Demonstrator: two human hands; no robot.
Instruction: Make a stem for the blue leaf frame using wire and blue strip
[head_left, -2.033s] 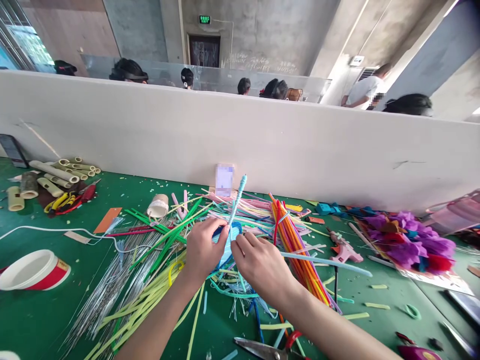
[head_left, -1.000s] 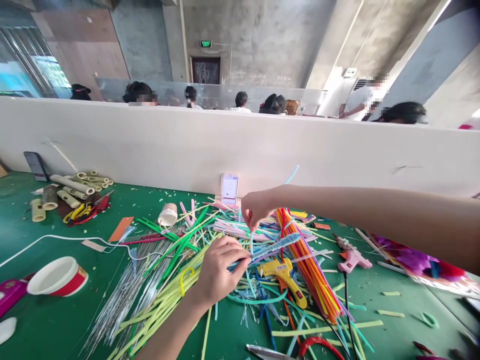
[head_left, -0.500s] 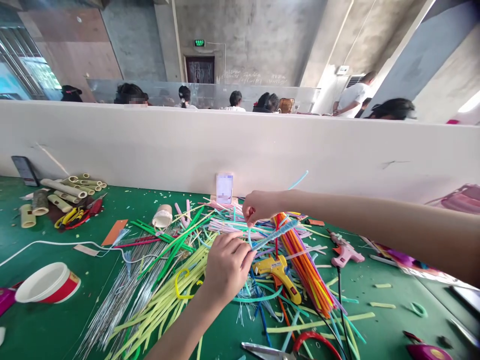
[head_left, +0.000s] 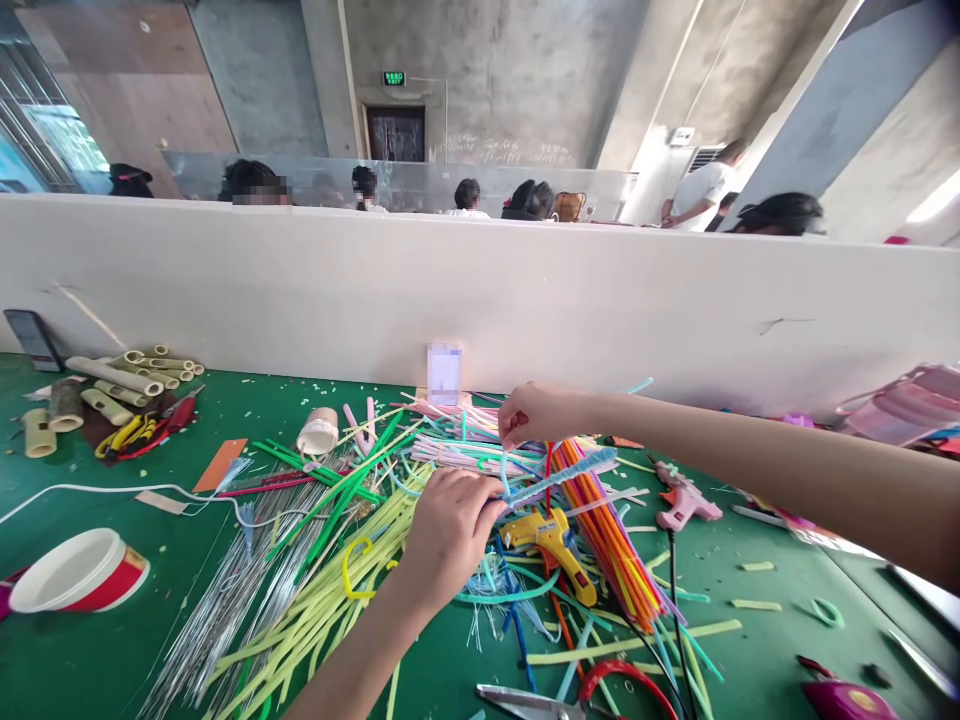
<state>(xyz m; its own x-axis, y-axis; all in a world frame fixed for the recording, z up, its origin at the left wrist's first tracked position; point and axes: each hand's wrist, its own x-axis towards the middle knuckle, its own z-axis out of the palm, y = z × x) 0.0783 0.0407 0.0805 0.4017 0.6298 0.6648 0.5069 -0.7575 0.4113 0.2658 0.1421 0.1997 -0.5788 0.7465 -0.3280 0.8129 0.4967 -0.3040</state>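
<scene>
My left hand (head_left: 456,525) is closed in a pinch on one end of a light-blue pipe cleaner piece (head_left: 566,475), which slants up to the right, thick and fuzzy. Above it, my right hand (head_left: 525,412) pinches a thinner pale-blue pipe cleaner (head_left: 505,468) that rises from the left fingertips; its free end shows beyond the right wrist. Just below the hands lies a yellow glue gun (head_left: 551,550). To its right is a bundle of orange and purple pipe cleaners (head_left: 611,540). Pale-yellow pipe cleaners (head_left: 322,600) spread to the left of my left forearm.
Red-handled scissors (head_left: 540,702) lie at the front edge. A pink glue gun (head_left: 684,500) stands to the right, its cord running forward. At left are a paper bowl (head_left: 79,570), pliers (head_left: 135,435) and bamboo tubes (head_left: 112,375). A phone (head_left: 444,375) leans against the white partition (head_left: 300,290).
My right hand has shifted slightly right, and the free end of the thin pipe cleaner has dropped lower behind the wrist. The left hand keeps its pinch. The whole view has shifted a little.
</scene>
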